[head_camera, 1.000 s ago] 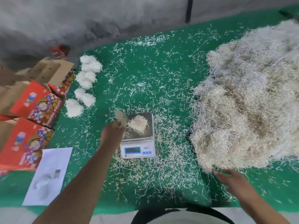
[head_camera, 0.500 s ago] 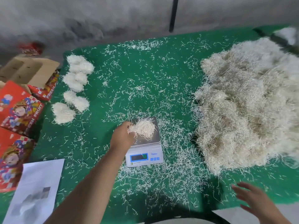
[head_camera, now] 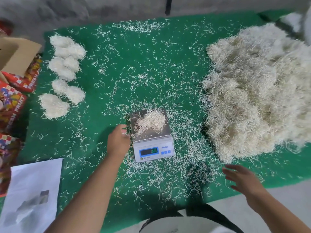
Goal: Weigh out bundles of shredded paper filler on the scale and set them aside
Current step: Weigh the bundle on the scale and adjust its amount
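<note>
A small white digital scale (head_camera: 152,147) with a steel pan stands on the green mat, and a tuft of shredded paper filler (head_camera: 151,121) lies on the pan. My left hand (head_camera: 118,139) hovers just left of the pan, fingers loosely bent, holding nothing. My right hand (head_camera: 242,178) is spread open, palm down, above the mat near the front edge of the big heap of shredded paper (head_camera: 259,91) on the right. Several weighed bundles (head_camera: 64,76) lie in a column at the mat's left side.
Loose paper shreds litter the green mat (head_camera: 134,64). Red printed cartons and an open cardboard box (head_camera: 15,68) stand off the left edge. A white sheet of paper (head_camera: 32,194) lies at the front left. A grey wall runs behind the mat.
My left hand dropped its pinch of filler on the pan and pulled back to the left. The tuft on the scale has grown. My right hand drew back from the heap.
</note>
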Motion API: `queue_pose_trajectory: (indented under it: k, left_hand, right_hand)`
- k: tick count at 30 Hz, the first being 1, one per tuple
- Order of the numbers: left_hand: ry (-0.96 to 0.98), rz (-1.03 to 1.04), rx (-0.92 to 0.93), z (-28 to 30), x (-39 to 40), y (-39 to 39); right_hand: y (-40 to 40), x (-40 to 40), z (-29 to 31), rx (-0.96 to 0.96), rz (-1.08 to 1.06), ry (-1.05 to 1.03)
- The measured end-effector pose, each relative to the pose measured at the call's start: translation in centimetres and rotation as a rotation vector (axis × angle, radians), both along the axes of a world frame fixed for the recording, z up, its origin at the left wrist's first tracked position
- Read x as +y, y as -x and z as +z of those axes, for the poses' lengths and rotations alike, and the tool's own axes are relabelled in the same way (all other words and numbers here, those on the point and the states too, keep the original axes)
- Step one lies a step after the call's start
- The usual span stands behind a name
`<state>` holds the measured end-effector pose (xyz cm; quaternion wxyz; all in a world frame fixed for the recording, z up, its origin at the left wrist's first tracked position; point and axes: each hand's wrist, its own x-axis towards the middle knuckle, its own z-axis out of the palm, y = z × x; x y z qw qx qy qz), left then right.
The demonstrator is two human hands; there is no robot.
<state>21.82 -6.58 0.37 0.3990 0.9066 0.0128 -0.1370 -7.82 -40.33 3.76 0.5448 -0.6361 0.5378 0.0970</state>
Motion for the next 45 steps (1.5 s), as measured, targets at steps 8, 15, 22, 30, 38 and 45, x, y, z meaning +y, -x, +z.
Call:
queue_pose_trajectory:
  k: [8, 15, 22, 30, 38, 45]
  left_hand:
    - [-0.035, 0.013, 0.049, -1.6, 3.8, 2.8]
    - [-0.062, -0.058, 0.165, -3.8, 4.9, 7.3]
    - [-0.086, -0.206, 0.266, -3.8, 2.0, 11.6]
    - [-0.026, -0.466, 0.286, -0.6, -5.9, 14.8]
    - [0.254, -0.454, 0.5, 3.3, -13.6, 16.3]
    - [0.515, -0.195, 0.878, 4.8, -19.9, 16.0]
  right_hand:
    - [-1.5, 2.5, 0.0, -0.003, 0.04, 0.007]
    - [-1.2, 2.5, -0.5, 0.018, 0.063, 0.056]
    - [-3.7, -1.6, -1.2, 0.07, 0.237, 0.363]
    - [-5.0, -2.6, -0.4, -0.012, 0.153, 0.167]
    - [-2.9, 0.1, 1.8, -0.193, 0.392, 0.255]
    - [-1.3, 2.6, 2.2, -0.361, 0.818, 0.294]
